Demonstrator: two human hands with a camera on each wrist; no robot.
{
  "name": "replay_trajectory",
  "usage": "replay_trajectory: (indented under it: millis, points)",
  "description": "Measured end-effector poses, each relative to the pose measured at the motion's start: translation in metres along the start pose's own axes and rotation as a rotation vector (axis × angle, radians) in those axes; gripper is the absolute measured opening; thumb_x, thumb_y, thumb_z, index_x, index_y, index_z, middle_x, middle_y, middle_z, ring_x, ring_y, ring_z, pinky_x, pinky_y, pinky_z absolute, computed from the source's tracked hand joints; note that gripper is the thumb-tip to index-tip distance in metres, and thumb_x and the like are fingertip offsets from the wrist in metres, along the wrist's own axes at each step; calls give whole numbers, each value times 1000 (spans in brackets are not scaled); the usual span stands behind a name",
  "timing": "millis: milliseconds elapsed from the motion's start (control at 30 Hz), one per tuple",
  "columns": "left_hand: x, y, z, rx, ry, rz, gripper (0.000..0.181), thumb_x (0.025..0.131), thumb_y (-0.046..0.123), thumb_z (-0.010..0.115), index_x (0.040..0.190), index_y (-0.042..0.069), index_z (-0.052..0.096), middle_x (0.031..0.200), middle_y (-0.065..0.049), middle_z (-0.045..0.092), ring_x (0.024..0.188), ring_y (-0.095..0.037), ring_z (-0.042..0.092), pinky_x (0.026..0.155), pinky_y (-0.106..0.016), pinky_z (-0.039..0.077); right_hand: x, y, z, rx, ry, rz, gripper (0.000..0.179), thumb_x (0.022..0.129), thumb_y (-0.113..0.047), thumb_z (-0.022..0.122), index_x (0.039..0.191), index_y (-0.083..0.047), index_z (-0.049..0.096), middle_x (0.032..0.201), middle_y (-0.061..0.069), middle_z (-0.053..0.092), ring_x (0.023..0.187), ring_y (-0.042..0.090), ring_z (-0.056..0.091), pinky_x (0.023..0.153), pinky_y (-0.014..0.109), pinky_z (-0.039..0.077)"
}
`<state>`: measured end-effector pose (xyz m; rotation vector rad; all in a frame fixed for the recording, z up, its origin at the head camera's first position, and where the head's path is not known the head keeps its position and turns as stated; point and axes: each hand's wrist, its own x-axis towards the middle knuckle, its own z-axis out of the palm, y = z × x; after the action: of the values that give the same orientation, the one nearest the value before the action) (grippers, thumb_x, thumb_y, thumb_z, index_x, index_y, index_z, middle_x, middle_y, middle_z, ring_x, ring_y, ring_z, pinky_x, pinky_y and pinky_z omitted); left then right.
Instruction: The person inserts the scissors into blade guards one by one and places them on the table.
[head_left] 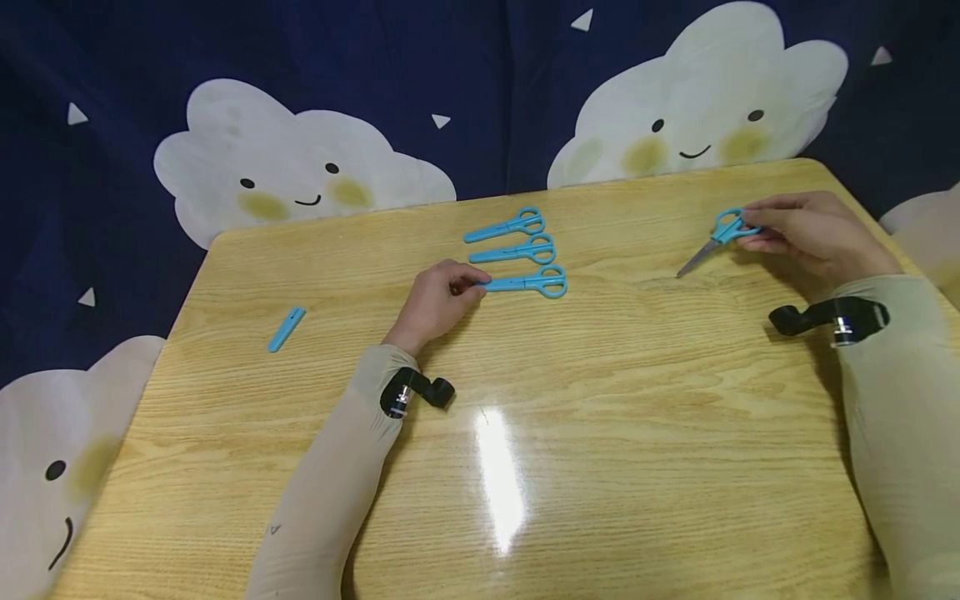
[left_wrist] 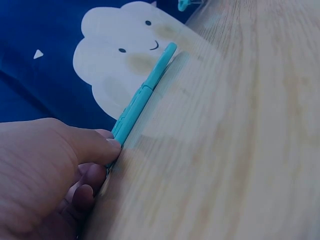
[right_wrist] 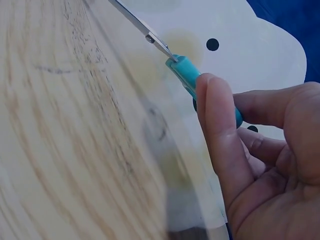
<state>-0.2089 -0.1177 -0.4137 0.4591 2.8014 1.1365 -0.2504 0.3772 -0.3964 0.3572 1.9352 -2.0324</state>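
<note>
With thumb and fingers my left hand (head_left: 438,302) pinches the sheath end of a pair of blue sheathed scissors (head_left: 528,283), the nearest of a stack of three pairs. In the left wrist view those scissors (left_wrist: 137,107) lie along the tabletop, their tip hidden by the fingers. Over at the right, my right hand (head_left: 817,232) holds unsheathed scissors (head_left: 723,232) by their blue handles, bare metal blades pointing down and left. The right wrist view shows the blue handle (right_wrist: 187,72) between thumb and fingers. A loose blue sheath (head_left: 287,329) lies on the left part of the table.
Two more sheathed scissors, a middle pair (head_left: 513,251) and a far pair (head_left: 506,227), lie parallel just behind the left hand's pair. The wooden table (head_left: 637,433) ends at a dark blue curtain (head_left: 502,100) with white clouds.
</note>
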Motion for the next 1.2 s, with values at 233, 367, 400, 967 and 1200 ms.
replay_trajectory:
  millis: [233,367,400,967,1200]
  points:
    - [0,0,0,-8,-1,-3,19,95,23,64,111,21,73,105,-2,65,86,-17,57,75,-28,47,-1,0,7,-13,-10,-22,14,86,-14,74,99,-13,69,83,3,75,71,13,75,63,23,59]
    - [-1,1,0,-8,0,-7,18,95,23,64,111,20,73,106,-2,66,87,-17,57,75,-28,47,-1,1,11,-50,-1,-30,15,86,-15,74,101,-14,68,83,1,75,71,12,74,63,23,59]
    - [-1,1,0,-7,0,-8,18,95,22,64,111,20,73,106,-2,66,87,-17,57,76,-28,47,-1,1,12,-67,3,-35,16,87,-16,73,102,-15,68,83,1,75,71,12,74,64,23,59]
    - [0,1,-1,-8,7,-4,18,95,22,64,110,19,73,105,-2,66,86,-17,57,74,-27,46,-1,2,38,-59,-28,-66,46,89,-21,70,129,-8,52,92,-1,71,79,12,73,70,22,60]
    - [-1,2,-1,-7,7,-5,18,95,22,64,110,19,73,106,-2,66,86,-17,57,75,-28,46,-3,-1,52,9,-42,-75,41,88,-19,72,124,-7,56,90,2,73,77,14,73,67,24,60]
